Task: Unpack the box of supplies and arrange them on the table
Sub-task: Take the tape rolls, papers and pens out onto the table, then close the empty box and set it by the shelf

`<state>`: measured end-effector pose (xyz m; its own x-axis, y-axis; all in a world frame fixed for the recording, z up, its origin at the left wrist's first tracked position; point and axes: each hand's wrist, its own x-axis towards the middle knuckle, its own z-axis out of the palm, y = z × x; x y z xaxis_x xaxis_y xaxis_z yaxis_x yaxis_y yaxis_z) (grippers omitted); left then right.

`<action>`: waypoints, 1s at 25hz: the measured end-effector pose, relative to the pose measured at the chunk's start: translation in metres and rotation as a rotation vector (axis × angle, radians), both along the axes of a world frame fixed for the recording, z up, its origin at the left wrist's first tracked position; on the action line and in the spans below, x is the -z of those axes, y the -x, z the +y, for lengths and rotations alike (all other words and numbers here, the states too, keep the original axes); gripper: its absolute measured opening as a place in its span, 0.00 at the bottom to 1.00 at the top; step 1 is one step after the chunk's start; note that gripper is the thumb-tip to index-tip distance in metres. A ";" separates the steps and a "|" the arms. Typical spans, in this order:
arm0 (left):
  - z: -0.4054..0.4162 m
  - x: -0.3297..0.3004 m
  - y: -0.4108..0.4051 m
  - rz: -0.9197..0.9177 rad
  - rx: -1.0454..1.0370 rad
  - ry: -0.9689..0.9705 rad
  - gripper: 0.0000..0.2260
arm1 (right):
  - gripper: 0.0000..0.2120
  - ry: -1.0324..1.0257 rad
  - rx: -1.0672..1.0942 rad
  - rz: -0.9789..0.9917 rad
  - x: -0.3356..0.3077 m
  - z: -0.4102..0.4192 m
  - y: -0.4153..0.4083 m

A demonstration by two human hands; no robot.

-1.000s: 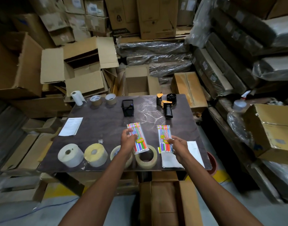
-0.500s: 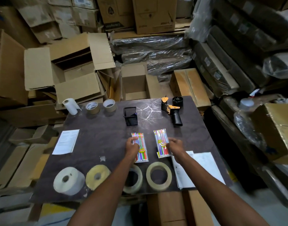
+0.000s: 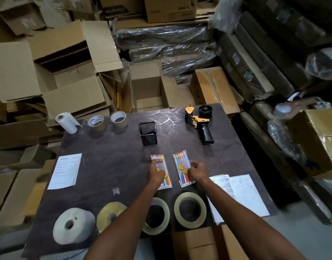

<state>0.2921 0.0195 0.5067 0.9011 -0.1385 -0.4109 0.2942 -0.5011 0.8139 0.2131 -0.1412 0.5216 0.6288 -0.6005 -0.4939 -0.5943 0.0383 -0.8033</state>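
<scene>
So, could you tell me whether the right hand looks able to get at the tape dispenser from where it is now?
Probably yes. The right hand rests on a pen pack, and only bare table lies between it and the tape dispenser.

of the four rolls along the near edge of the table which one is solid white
The leftmost roll. It is thick, solid white, with only a small core hole. Its neighbour is yellowish, and the two tape rings to the right are thin with wide open centres.

glossy plastic pen packs [image 3: 182, 170], matt table [image 3: 112, 166]
</scene>
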 end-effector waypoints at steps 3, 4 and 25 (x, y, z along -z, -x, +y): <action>0.000 -0.009 0.002 -0.025 0.047 -0.019 0.25 | 0.09 0.022 -0.014 0.002 -0.005 0.003 0.002; -0.002 -0.013 0.003 -0.032 0.061 -0.030 0.26 | 0.09 0.027 -0.007 0.000 -0.007 0.003 0.003; -0.016 -0.061 0.057 -0.149 0.000 0.052 0.16 | 0.07 -0.279 0.212 -0.230 -0.055 -0.012 0.049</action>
<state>0.2351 0.0035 0.5675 0.9517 -0.1555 -0.2649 0.1683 -0.4574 0.8732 0.1644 -0.1535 0.5766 0.6187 -0.5916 -0.5170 -0.3563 0.3752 -0.8557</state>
